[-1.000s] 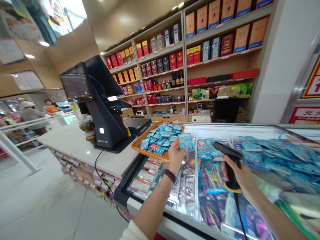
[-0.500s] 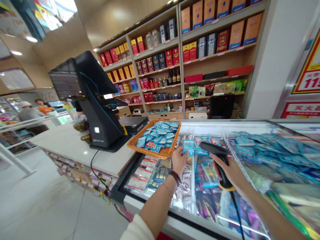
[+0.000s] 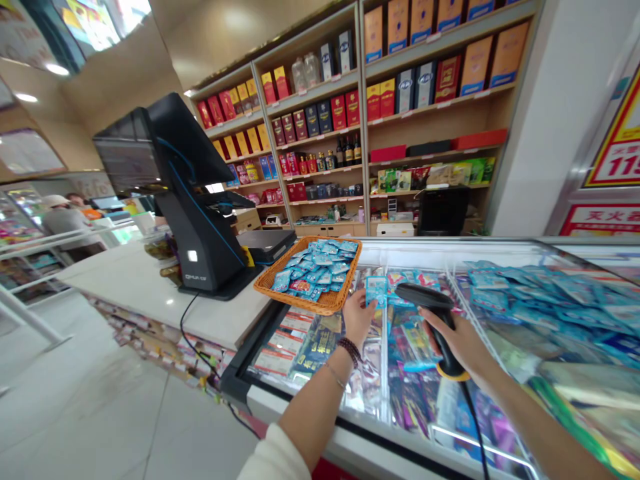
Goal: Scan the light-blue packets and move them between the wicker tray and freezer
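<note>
My left hand (image 3: 359, 317) pinches a small blue packet (image 3: 377, 291) by its lower left edge, holding it upright above the glass top of the freezer. In my right hand (image 3: 463, 340) is a black barcode scanner (image 3: 431, 300), fingers wrapped round its handle. The scanner's head points left at the packet, a short gap apart. Just left of my left hand sits a wicker basket (image 3: 327, 308), and blue packets (image 3: 315, 270) are heaped in it. Another spread of blue packets (image 3: 545, 293) lies on the right side of the freezer top.
A point-of-sale terminal (image 3: 195, 220) stands on the white counter (image 3: 125, 280) to the left. The chest freezer (image 3: 280, 407) holds bagged goods under its glass. Shelves of boxed bottles (image 3: 320, 123) line the back wall. Far left, two people (image 3: 65, 220) are near a railing.
The view has shifted very slightly. Both hands keep the packet and the scanner in nearly the same places.
</note>
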`<state>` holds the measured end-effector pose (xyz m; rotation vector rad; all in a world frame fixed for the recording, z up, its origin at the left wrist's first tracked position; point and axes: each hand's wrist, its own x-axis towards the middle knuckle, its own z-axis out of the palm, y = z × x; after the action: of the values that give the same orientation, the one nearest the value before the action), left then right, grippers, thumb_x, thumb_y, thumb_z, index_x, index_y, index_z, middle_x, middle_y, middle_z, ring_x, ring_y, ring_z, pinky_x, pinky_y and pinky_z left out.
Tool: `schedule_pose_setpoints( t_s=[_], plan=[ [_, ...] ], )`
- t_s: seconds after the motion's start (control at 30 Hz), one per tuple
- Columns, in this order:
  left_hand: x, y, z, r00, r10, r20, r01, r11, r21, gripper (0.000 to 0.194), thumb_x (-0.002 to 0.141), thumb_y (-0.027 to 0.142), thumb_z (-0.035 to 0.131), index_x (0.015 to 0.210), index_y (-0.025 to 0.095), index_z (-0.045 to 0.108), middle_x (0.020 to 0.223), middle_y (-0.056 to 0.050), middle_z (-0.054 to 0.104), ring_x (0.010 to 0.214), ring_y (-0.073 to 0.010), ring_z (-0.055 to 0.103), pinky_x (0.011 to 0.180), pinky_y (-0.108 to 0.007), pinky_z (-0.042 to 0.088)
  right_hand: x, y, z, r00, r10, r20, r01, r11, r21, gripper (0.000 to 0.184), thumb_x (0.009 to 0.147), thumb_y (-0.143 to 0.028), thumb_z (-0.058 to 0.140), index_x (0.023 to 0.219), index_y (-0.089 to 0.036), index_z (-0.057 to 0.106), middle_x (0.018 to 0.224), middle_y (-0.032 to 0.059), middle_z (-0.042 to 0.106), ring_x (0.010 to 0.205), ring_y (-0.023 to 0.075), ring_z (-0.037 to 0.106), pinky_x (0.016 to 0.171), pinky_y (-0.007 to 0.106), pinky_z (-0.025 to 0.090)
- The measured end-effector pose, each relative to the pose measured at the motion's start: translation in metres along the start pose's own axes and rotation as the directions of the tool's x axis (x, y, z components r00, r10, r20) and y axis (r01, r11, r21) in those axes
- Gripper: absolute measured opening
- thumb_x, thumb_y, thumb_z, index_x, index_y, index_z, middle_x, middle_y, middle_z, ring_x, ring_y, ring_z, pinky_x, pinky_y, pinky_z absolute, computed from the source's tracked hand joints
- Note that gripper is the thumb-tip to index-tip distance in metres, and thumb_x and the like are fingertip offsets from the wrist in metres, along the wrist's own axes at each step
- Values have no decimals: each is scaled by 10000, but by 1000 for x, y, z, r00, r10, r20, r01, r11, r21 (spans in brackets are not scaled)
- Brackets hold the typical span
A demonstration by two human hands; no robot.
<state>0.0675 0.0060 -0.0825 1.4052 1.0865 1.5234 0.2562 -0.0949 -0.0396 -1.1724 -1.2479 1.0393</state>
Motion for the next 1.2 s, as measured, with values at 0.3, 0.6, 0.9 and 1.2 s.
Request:
schedule_pose_setpoints(
  t_s=[0.3,0.6,0.9,1.2],
  plan=[
    [-1,0,0,1000,1,7,-1,1000,9,169,751,108,746,913,154,743,905,-96,801,863,-242,767,844,-377,604,1,3,-1,1000,12,3,-12,1000,23,514,758,-644,764,576,-190,607,397,11,570,350,115,496,408,231,385],
    [-1,-4,-3,997,3,72,-10,994,105,197,783,167,747,978,150,723,914,-104,794,786,-211,751,715,-309,599,14,17,-25,998,11,-67,-3,993,119,491,700,-648,795,595,-212,596,414,-11,550,320,125,465,342,258,372],
    [-6,-4,34,922,-109,371,91,994,67,399,663,444,856,919,176,709,837,-68,771,774,-225,734,674,-311,596,-8,13,-117,912,-8,-410,66,990,127,489,635,-644,820,666,-199,618,530,-18,604,337,108,493,329,242,363],
    [-28,8,158,775,-195,601,296,952,-73,537,558,433,928,969,173,700,919,-49,724,805,-207,717,750,-363,624,-59,17,-210,772,-1,-636,62,995,74,478,641,-628,813,686,-191,623,514,-23,593,345,107,497,334,235,376]
  ],
)
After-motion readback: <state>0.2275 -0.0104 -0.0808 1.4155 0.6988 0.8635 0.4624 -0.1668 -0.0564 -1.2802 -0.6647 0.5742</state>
